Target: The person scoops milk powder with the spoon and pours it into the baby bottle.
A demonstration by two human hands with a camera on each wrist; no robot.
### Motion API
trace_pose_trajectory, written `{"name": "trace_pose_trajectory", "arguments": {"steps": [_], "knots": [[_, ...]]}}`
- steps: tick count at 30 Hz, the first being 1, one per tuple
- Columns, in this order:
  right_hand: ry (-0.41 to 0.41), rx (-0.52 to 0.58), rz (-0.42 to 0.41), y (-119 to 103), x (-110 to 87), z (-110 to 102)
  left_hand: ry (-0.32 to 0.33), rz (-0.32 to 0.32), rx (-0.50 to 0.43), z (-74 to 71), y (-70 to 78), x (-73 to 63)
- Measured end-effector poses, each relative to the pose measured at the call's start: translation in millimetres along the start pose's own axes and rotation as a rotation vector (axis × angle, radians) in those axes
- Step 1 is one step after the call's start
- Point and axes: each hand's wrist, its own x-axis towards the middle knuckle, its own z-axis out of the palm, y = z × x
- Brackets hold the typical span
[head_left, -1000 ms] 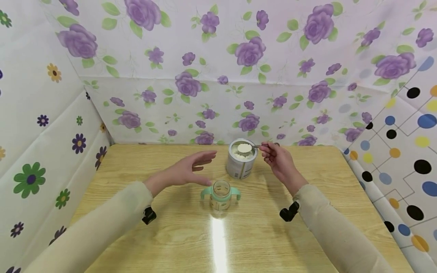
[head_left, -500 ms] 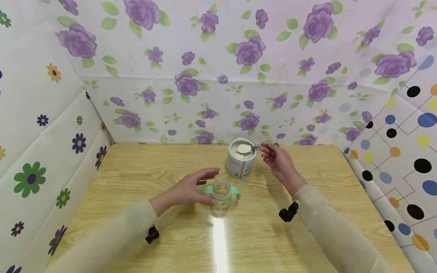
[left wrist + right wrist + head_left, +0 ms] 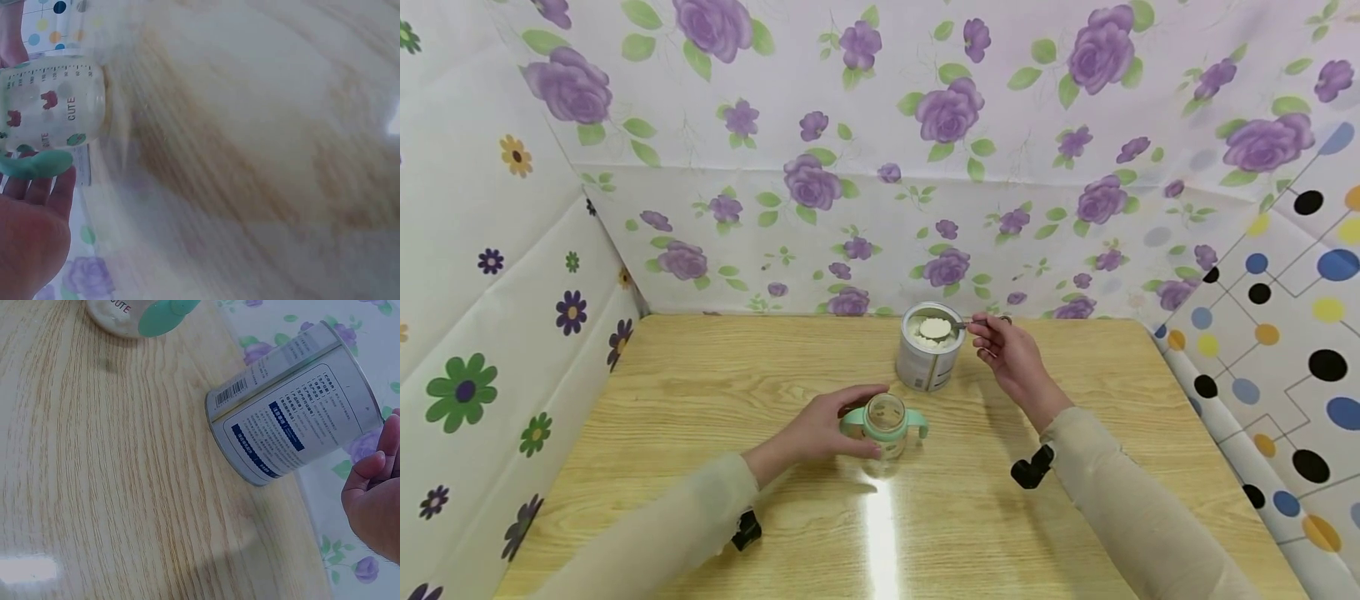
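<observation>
A clear baby bottle [image 3: 889, 446] with mint-green side handles and no lid stands upright on the table. My left hand [image 3: 822, 427] curves around its left side, thumb along the front and fingers behind. In the left wrist view the fingers lie behind one green handle [image 3: 44, 164]. My right hand [image 3: 1017, 358] pinches the handle of a spoon [image 3: 962, 325], which carries a heap of cream-coloured powder over the mouth of an open tin [image 3: 917, 367]. More powder shows inside the tin. From the right wrist view the spoon is hidden.
Behind and to the right of the bottle, the tin stands near the back of the wooden table [image 3: 715, 367]. Flower-printed cloth [image 3: 737, 242] hangs along the back edge, with patterned cloth at both sides. A bright reflection lies in front of the bottle.
My left hand has come down and toward me, from beyond the bottle to around its left side. The right hand and the loaded spoon have hardly moved.
</observation>
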Motion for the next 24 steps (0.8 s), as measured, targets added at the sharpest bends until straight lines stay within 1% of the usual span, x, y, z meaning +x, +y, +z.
{"name": "trace_pose_trajectory", "arguments": {"steps": [5,8,16,20,24], "knots": [[0.005,-0.001,0.000,0.4,-0.9,0.3,0.050,0.008,0.022,5.6,-2.7,0.5],[0.008,0.004,0.001,-0.2,-1.2,0.3,0.066,0.016,0.024,7.4,-3.5,0.5],[0.023,0.027,0.006,-6.6,-4.4,-0.8,0.072,0.033,0.024,9.2,-5.2,1.7],[0.025,0.065,0.006,-13.6,-5.8,1.3,0.071,0.013,0.016,8.8,-5.2,1.5],[-0.001,0.092,0.005,-22.6,-8.8,6.3,0.072,-0.001,0.015,7.9,-6.1,0.5]]}}
